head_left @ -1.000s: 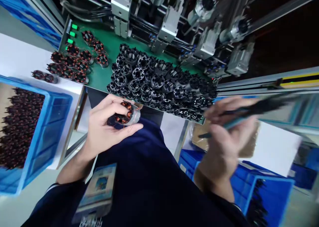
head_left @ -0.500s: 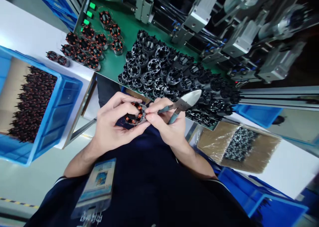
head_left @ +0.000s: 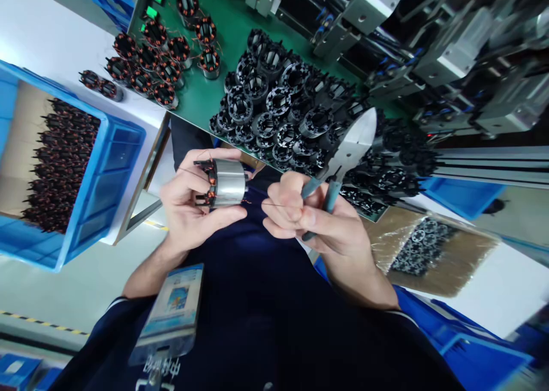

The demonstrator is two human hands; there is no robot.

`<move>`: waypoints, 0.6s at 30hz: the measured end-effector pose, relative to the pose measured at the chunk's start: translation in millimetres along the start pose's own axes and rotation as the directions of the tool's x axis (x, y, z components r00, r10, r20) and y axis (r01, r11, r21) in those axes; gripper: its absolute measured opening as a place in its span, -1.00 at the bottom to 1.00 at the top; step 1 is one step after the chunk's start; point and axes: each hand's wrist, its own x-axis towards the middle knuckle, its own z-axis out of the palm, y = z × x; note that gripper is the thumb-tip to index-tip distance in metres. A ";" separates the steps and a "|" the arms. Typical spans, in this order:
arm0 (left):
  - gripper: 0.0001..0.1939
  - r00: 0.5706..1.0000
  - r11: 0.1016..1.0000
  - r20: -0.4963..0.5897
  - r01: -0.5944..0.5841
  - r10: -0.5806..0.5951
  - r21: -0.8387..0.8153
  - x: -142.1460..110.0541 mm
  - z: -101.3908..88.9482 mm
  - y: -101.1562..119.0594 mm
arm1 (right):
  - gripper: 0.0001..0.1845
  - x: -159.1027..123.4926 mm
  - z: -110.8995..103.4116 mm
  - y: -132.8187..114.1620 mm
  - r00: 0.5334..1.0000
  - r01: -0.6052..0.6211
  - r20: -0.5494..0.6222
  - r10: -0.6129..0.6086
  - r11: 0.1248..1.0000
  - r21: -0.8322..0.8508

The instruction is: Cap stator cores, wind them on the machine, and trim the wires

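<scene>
My left hand (head_left: 189,199) is closed around a motor stator (head_left: 229,182), a silver metal ring with copper windings and black prongs, turned on its side. A thin copper wire (head_left: 277,205) runs from the stator to my right hand (head_left: 319,214), whose thumb and forefinger pinch it. The same right hand also holds a pair of cutting pliers (head_left: 349,148) with blue-grey handles, jaws pointing up and to the right. Beyond both hands, many unwound black stators (head_left: 278,102) stand packed together on the green bench (head_left: 193,102).
Wound stators (head_left: 167,71) cluster at the back left near green blocks (head_left: 152,12). At left, a blue crate (head_left: 109,151) holds rows of wound parts. Machine fixtures (head_left: 454,48) overhang the back right. A cardboard sheet (head_left: 467,265) under plastic lies at right, with more cores.
The stator has been turned onto its side in my left hand. My right hand has drawn away to the right, stretching the wire, with the pliers still held. The camera view has shifted slightly.
</scene>
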 end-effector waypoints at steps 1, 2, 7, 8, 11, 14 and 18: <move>-0.58 0.997 0.992 0.009 0.071 -0.071 -0.104 -2.7 4.6 -0.2 | -0.71 -0.3 1.0 -0.1 1.000 0.008 -0.027 -0.009 0.999 -0.044; -0.59 0.990 0.969 0.022 0.141 -0.139 -0.203 -5.7 9.0 -0.2 | -0.72 -0.9 1.9 -0.2 0.999 0.012 -0.052 -0.017 0.995 -0.095; -0.63 0.941 0.842 0.026 0.314 -0.338 -0.439 -15.7 19.6 -1.6 | -0.75 -5.7 4.5 -0.7 0.982 0.046 -0.163 -0.099 0.952 -0.303; -0.68 0.935 0.838 0.017 0.326 -0.355 -0.437 -15.5 19.3 -2.0 | -0.75 -6.4 4.1 -1.0 0.978 0.059 -0.169 -0.121 0.941 -0.333; -0.71 0.921 0.845 -0.010 0.352 -0.389 -0.403 -11.8 17.4 -3.3 | -0.76 -8.3 0.3 -2.2 0.968 0.095 -0.168 -0.184 0.896 -0.434; -0.60 0.896 0.839 -0.024 0.406 -0.444 -0.362 -9.2 17.1 -5.8 | -0.77 -11.6 -5.1 -2.4 0.953 0.072 -0.204 -0.226 0.819 -0.570; -0.47 0.867 0.832 -0.037 0.463 -0.496 -0.308 -12.4 19.5 -9.4 | -0.78 -19.1 -10.8 4.9 0.928 0.009 -0.261 -0.267 0.715 -0.699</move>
